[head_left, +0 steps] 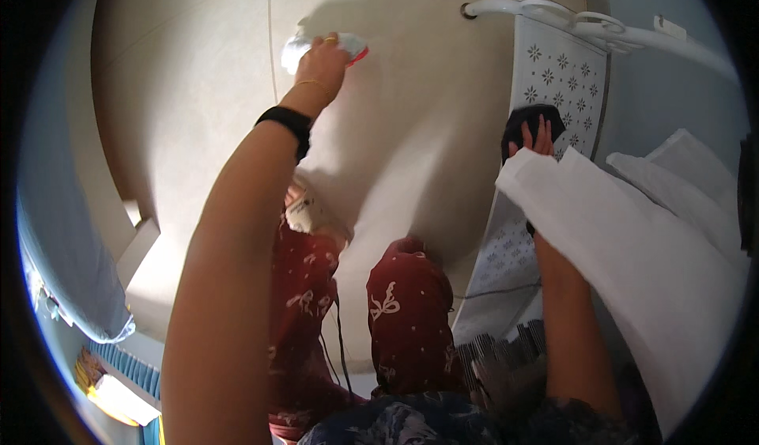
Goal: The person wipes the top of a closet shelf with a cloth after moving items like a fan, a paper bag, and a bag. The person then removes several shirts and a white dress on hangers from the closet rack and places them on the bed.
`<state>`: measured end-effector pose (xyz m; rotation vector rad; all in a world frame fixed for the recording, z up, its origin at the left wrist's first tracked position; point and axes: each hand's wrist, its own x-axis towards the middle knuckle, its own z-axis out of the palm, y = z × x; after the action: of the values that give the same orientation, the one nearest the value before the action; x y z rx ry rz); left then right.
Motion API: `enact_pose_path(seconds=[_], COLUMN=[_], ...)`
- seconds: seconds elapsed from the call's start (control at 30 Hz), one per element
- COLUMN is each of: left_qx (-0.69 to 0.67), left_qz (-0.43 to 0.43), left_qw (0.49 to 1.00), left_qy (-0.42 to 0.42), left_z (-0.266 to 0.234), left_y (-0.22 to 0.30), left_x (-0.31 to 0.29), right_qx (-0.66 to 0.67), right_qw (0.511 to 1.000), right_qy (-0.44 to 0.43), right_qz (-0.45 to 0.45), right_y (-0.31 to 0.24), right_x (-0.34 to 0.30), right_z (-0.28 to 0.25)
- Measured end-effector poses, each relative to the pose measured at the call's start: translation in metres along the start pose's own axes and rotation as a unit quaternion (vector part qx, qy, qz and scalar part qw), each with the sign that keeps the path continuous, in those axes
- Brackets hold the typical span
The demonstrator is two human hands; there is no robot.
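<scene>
The left hand [320, 65] curls its fingers over a white bundle [296, 51] with a red edge, near a floor seam; contact with the floor [427, 73] is unclear. Floor stretches from there to the edge of the patterned panel [571, 69]. Over that panel, the right hand [536, 140] lays slightly parted fingers on a black cloth [517, 122], grip uncertain, a white sheet [624, 223] crowding its wrist.

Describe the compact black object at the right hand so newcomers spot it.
Find the long white flower-patterned panel at picture right. Against it, partly under the right hand, is the compact black object. Its solid darkness sets it apart from the panel and large white sheet.
</scene>
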<state>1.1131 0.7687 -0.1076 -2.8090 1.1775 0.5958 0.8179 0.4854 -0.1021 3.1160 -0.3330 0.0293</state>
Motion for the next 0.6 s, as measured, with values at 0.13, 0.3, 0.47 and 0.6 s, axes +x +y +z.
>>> enact_pose_path(seconds=[0.13, 0.3, 0.47, 0.6], left_qx=[-0.066, -0.117, -0.315, -0.371], left_qz=[0.000, -0.142, -0.337, -0.368], left_qw=[0.997, 0.983, 0.873, 0.821], left_qy=[-0.030, -0.026, 0.159, 0.231], left_z=[-0.021, -0.070, -0.142, -0.226], left_y=[-0.030, -0.119, -0.161, -0.141], left_x=[-0.080, -0.212, -0.330, -0.385], right_qx=[-0.032, 0.477, 0.843, 0.867], right_qw=[0.956, 0.688, 0.104, 0.082], right_qy=[0.011, -0.234, -0.336, -0.381], right_qz=[0.291, 0.494, 0.406, 0.312], right_y=[-0.009, -0.150, -0.291, -0.320], right_x=[-0.021, 0.008, 0.088, 0.139], right_z=[0.001, -0.051, -0.208, -0.371])
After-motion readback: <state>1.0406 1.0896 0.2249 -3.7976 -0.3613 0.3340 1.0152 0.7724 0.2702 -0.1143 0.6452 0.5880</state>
